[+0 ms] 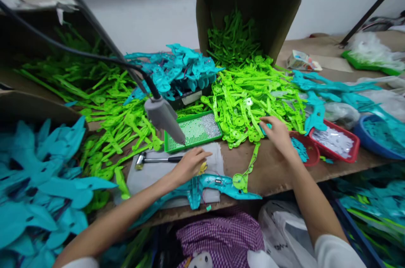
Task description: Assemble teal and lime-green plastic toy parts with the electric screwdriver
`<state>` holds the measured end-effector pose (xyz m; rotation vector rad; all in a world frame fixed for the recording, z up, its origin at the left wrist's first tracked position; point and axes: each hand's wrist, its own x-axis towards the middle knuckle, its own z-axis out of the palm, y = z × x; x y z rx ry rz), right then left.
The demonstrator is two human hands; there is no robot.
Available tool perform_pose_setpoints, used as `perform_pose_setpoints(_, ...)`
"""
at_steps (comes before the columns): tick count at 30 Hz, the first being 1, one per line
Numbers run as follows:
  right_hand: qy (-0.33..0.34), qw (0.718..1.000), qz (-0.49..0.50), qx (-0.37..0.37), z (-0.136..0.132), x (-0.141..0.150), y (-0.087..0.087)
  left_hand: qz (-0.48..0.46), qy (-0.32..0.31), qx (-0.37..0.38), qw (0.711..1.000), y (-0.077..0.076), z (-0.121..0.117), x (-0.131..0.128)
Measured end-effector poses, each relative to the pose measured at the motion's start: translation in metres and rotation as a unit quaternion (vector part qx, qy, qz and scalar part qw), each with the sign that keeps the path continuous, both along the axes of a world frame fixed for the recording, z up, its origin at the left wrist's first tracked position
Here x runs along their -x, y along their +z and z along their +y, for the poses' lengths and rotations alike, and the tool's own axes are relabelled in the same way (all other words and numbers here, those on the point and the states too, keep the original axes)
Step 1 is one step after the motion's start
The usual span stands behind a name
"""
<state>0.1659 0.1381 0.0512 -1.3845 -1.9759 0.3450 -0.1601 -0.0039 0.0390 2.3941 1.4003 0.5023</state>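
Observation:
My left hand [191,163] is over a long teal plastic shell [218,183] at the table's front edge, fingers stretched to the right. A small yellow piece [203,168] shows just beneath these fingers; whether they touch it is unclear. At the front of a heap of lime-green plastic strips [243,99], my right hand [278,133] is closed, with a small teal piece [266,127] between thumb and fingers. One lime-green strip with a round end [240,181] lies against the shell's right half. A hammer [158,159] rests on the white cloth [136,179].
Behind my left hand stands a green tray [167,143] of small metal bits, with a grey screwdriver-like tool [164,118] hanging above. Red containers [357,146] and a blue basin [359,131] are at right. Teal shells [34,175] pile up at left. An open carton [202,11] stands behind.

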Motion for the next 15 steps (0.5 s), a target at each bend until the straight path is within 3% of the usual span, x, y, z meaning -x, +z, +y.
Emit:
perform_pose_setpoints(2, -0.064, 0.998, 0.006, -0.013, 0.032, -0.03, 0.004, -0.007, 0.0, -0.005, 1.0, 0.001, -0.009, 0.014)
perform_pose_setpoints(4, -0.138, 0.989, -0.052, 0.005, 0.064, -0.056, 0.01, 0.004, -0.004, -0.014, 1.0, 0.001, -0.017, 0.022)
perform_pose_setpoints(7, -0.229, 0.965, -0.127, 0.031, 0.108, -0.073, 0.018, 0.03, -0.018, -0.048, 0.998, -0.001, -0.026, 0.02)
perform_pose_setpoints(10, -0.215, 0.962, -0.168, 0.03, 0.142, -0.063, 0.022, 0.047, -0.053, -0.107, 0.992, -0.006, -0.03, 0.01)
perform_pose_setpoints(12, -0.18, 0.955, -0.224, 0.07, 0.156, -0.054, 0.02, 0.051, -0.088, -0.127, 0.987, -0.007, -0.033, 0.002)
perform_pose_setpoints(15, -0.17, 0.938, -0.279, 0.12, 0.166, -0.053, 0.016, 0.037, -0.126, -0.088, 0.987, -0.003, -0.041, -0.011)
